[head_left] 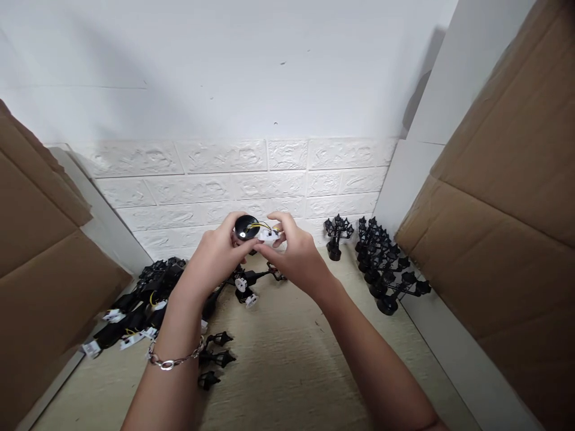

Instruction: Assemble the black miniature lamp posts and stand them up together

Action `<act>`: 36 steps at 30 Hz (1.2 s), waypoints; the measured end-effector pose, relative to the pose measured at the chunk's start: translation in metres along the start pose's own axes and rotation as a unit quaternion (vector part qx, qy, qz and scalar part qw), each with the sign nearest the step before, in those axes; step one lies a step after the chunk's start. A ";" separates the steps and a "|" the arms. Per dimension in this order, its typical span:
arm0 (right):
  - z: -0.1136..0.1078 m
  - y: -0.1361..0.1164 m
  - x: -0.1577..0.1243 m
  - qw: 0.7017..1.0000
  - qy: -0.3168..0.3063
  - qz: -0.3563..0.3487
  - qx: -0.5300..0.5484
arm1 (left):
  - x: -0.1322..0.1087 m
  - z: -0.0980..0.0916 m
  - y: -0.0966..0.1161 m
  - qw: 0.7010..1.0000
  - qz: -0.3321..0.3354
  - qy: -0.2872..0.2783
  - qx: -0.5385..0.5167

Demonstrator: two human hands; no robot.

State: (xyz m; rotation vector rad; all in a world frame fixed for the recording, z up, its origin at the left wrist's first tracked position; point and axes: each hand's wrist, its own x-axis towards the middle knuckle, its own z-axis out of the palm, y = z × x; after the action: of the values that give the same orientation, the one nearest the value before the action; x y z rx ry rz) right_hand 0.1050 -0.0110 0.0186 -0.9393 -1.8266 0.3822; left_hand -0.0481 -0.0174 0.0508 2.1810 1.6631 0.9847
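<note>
My left hand (pixel 216 256) is closed around a round black lamp base (pixel 246 227) held up in front of the wall. Yellow wires (pixel 261 225) run from the base to a small white connector (pixel 268 236), which my right hand (pixel 294 254) pinches between thumb and fingers. The two hands touch above the table. A silver chain bracelet (pixel 173 360) hangs on my left wrist. Just below the hands lies a black branched lamp piece with white sockets (pixel 246 282).
A heap of black lamp parts with white connectors (pixel 135 311) lies at the left. Several upright black branched lamps (pixel 380 263) stand at the right by a cardboard sheet (pixel 503 197). Another cardboard sheet (pixel 40 263) leans at the left. Small black lantern pieces (pixel 215 356) lie on the beige tabletop (pixel 287 371).
</note>
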 end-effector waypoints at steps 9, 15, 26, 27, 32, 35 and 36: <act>0.016 0.000 0.001 0.966 0.109 0.063 0.225 | 0.001 0.001 -0.001 1.000 0.017 -0.001 -0.022; 0.007 0.003 0.006 0.928 0.146 0.076 0.335 | 0.004 0.008 -0.002 0.998 0.059 0.000 0.033; -0.007 0.004 0.003 0.986 0.141 -0.040 0.080 | 0.004 0.009 -0.002 0.997 0.058 -0.008 0.048; -0.009 0.002 0.002 0.986 0.148 -0.072 0.030 | 0.004 0.008 -0.002 0.997 0.057 -0.013 0.041; -0.013 -0.004 -0.001 0.981 0.097 -0.154 -0.067 | 0.005 0.007 -0.005 0.997 0.063 -0.044 0.028; -0.019 -0.006 -0.002 0.982 0.044 -0.169 -0.069 | 0.007 0.007 -0.009 0.994 0.094 -0.034 0.049; -0.021 -0.007 -0.002 0.983 0.029 -0.171 -0.067 | 0.007 0.007 -0.010 0.992 0.109 -0.030 0.049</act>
State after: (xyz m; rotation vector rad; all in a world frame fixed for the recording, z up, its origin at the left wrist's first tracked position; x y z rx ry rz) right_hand 0.1209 -0.0202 0.0311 -0.6991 -1.9332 0.0180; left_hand -0.0504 -0.0065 0.0430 2.4734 1.4986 0.8958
